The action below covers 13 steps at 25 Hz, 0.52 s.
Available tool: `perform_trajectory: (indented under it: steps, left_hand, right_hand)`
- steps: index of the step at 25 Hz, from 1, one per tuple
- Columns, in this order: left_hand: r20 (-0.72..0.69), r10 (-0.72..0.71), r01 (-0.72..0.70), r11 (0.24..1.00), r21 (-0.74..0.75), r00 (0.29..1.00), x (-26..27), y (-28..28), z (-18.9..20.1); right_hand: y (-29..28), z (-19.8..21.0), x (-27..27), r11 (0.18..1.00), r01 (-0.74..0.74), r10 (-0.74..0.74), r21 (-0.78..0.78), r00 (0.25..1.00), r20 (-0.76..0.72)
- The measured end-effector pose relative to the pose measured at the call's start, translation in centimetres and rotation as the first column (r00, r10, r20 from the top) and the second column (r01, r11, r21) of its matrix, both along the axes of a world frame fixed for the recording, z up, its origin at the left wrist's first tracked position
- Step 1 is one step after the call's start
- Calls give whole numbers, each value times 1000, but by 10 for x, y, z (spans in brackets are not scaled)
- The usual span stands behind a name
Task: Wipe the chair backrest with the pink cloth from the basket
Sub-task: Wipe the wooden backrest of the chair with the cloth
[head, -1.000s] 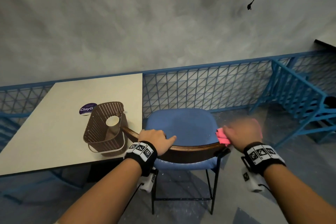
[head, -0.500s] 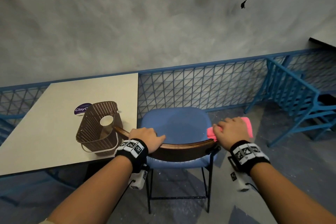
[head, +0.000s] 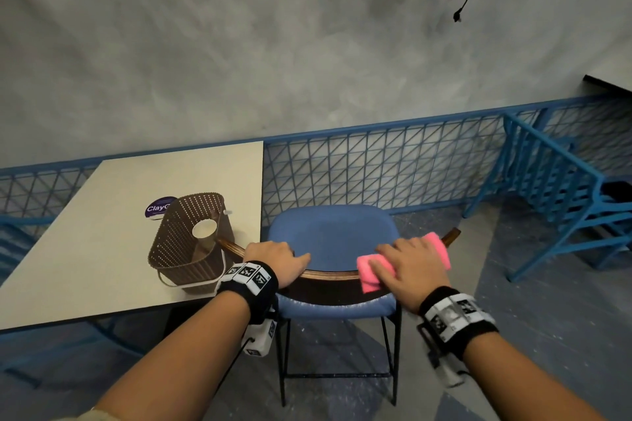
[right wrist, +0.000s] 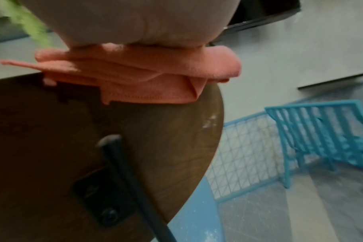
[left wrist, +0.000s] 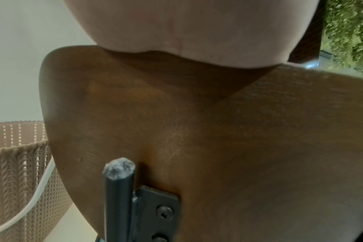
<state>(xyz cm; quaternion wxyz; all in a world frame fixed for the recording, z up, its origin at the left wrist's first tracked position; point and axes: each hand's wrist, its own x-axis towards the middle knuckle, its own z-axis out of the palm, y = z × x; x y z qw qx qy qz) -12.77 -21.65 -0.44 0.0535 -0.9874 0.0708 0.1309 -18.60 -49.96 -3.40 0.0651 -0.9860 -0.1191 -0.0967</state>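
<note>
The chair has a blue seat (head: 331, 236) and a curved wooden backrest (head: 328, 275) (left wrist: 218, 139) (right wrist: 155, 139). My left hand (head: 273, 258) grips the backrest's top edge left of centre, fingers curled over it; the left wrist view shows only the heel of the palm (left wrist: 176, 24) on the wood. My right hand (head: 407, 260) (right wrist: 135, 21) holds the folded pink cloth (head: 368, 275) (right wrist: 145, 73) down on the top edge, right of centre. Cloth sticks out on both sides of the hand. The brown perforated basket (head: 184, 243) (left wrist: 15, 163) stands on the table, beside the backrest's left end.
A beige table (head: 102, 232) stands to the left of the chair, with a purple sticker behind the basket. A blue wire fence (head: 376, 167) runs along the grey wall. Blue slatted furniture (head: 564, 198) stands at the right. A black cable hangs from above.
My right hand has slid the pink cloth leftwards along the backrest's top edge, away from its right end, which now shows bare. The left hand keeps its grip.
</note>
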Motion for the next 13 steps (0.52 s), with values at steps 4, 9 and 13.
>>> perform_trajectory:
  steps: [4,9,13]
  left_hand:
    - [5,2,-2,1000,-15,1000,-1,0,1]
    - [9,-12,12,1000,-2,1000,-3,-1,2]
    - [6,-9,9,1000,-9,1000,-2,-1,1]
  right_hand:
    - [-78,-8,24,979,161,-164,122,986,13]
    - [-66,-22,31,969,235,-238,-80,971,-28]
    - [12,2,3,985,174,-174,6,985,17]
